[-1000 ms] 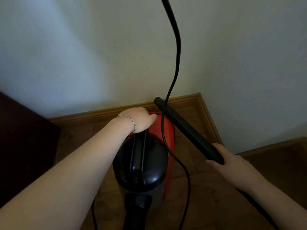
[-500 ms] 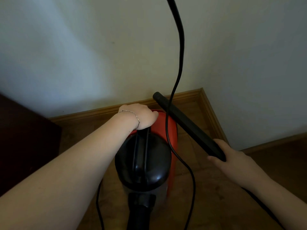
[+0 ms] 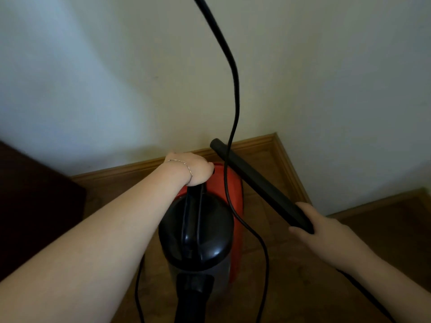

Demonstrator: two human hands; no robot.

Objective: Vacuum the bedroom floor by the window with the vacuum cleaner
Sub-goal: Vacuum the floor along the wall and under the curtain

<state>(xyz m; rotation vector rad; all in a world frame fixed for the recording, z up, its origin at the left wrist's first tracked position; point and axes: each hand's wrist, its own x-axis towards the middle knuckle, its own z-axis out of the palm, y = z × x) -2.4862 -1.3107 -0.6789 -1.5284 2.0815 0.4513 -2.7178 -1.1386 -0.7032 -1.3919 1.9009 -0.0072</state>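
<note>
A wooden skirting board (image 3: 256, 142) runs along the foot of the pale wall (image 3: 116, 78) I face and turns a corner. Well left of that corner, dark furniture (image 3: 35, 206) stands against the wall.

Nothing legible here, not a word, number or logo. The vacuum cleaner (image 3: 210, 241) shows plain black and red casing with no readable brand, and the wand (image 3: 256, 182) shows no label.

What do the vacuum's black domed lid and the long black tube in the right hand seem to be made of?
Black domed lid: likely hard moulded plastic, glossy; small highlights glint on its curve. Long black tube: probably plastic too, matt; it shows no shine, though dim light leaves this open.
</note>
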